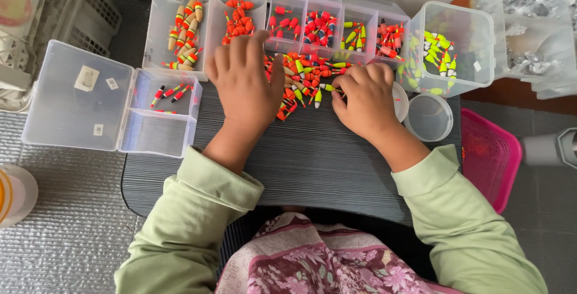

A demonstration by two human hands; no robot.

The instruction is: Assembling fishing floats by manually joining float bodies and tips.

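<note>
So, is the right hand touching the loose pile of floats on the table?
Touching. The head view shows the right hand with its fingertips down among the floats at the right edge of the loose pile, no gap visible.

A dark ribbed tabletop (312, 162) carries a heap of small floats (303, 80), with clear plastic boxes (180, 23) ringing that heap.

Left hand (245, 80) and right hand (366, 98) rest on loose fishing floats (302, 76).
</note>
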